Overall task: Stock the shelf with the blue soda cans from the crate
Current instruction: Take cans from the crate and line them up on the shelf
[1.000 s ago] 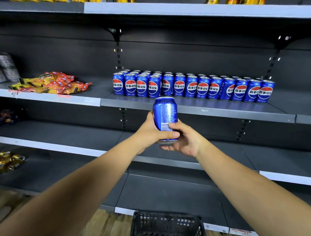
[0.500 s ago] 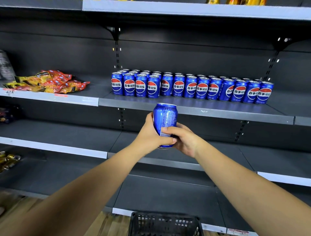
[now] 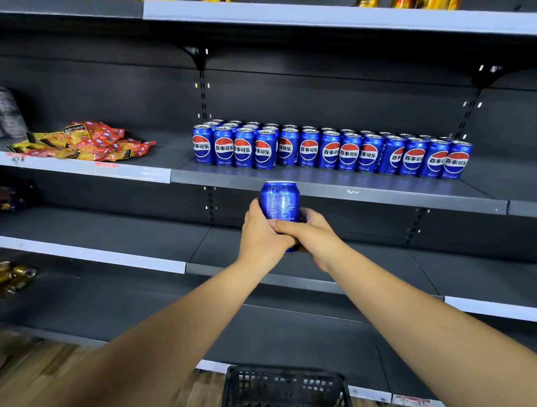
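Both hands hold one blue soda can (image 3: pixel 279 200) upright in front of the shelf edge (image 3: pixel 334 193), just below it. My left hand (image 3: pixel 261 235) grips the can's left side and lower part. My right hand (image 3: pixel 312 232) wraps it from the right, with the thumb across the front. The can's printed text side faces me. On the shelf above stand several rows of blue soda cans (image 3: pixel 331 149), logos forward. The black crate (image 3: pixel 284 386) sits on the floor at the bottom edge; its contents are hidden.
Red and yellow snack packets (image 3: pixel 84 141) lie on the same shelf to the left. Gold cans (image 3: pixel 16 279) lie on a lower shelf at far left. Lower shelves (image 3: pixel 101 229) stretch dark and bare behind my arms. More yellow cans show on the top shelf (image 3: pixel 421 3).
The can and both hands have dropped slightly lower relative to the shelf edge. My right thumb has slid further over the can's front, onto my left hand.
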